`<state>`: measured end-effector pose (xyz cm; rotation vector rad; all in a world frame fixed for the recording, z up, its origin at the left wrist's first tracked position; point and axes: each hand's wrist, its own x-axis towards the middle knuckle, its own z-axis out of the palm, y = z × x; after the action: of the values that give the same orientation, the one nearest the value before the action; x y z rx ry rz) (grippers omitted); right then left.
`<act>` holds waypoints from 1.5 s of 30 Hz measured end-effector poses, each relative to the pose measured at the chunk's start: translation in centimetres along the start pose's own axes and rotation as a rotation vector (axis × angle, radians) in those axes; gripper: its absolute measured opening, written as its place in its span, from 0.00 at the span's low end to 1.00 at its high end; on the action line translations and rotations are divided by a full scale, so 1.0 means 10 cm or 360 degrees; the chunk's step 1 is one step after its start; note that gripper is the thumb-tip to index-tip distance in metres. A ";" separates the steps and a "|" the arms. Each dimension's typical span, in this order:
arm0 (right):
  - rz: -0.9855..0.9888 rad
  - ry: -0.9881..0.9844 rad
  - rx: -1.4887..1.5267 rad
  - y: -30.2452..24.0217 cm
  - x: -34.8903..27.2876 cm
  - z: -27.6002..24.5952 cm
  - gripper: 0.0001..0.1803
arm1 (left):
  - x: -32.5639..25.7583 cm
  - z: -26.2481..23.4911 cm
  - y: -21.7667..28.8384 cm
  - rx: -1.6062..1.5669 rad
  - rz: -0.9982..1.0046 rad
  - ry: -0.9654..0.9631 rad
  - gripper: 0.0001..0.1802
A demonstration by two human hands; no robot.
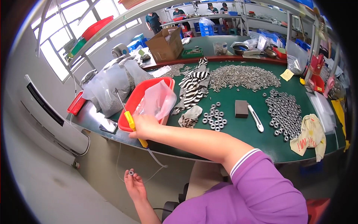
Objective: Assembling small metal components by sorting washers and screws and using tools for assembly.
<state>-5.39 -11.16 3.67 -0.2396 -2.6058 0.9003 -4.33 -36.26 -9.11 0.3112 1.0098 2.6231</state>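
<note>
Low at the near left, below the bench edge, the left hand (135, 185) is pinching a small metal ring nut (131, 173) between its fingertips, held over the floor. Just above it, the right hand (143, 125) is reaching across to the red tray (138, 98) at the bench's left end, its fingers closed around a yellow-handled screwdriver (130, 121) and touching the clear plastic bag (156, 100) lying in the tray. Judging by the layout, the work looks partly done: a small cluster of ring nuts (214, 117) is sitting mid-bench, a heap of metal pins (242, 77) is lying farther back, and a much larger spread of ring nuts (285, 112) is waiting at the right.
</note>
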 end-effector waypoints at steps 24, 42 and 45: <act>-0.1153 -0.0509 -0.0331 0.94 -3.00 -1.04 0.19 | 1.43 2.65 -0.58 0.2710 0.1479 -0.1049 0.11; -0.0999 -0.0252 0.0162 1.14 -3.05 -0.95 0.19 | 1.50 3.22 -0.80 0.3503 0.1243 -0.0805 0.11; -0.0981 -0.0250 0.0167 1.13 -3.05 -0.98 0.20 | 0.99 3.47 -1.18 0.2517 0.1565 -0.1412 0.09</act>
<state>26.92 -5.28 -5.11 0.6516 -2.5103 0.8391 -0.32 -3.12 8.94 2.3864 2.5378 0.9768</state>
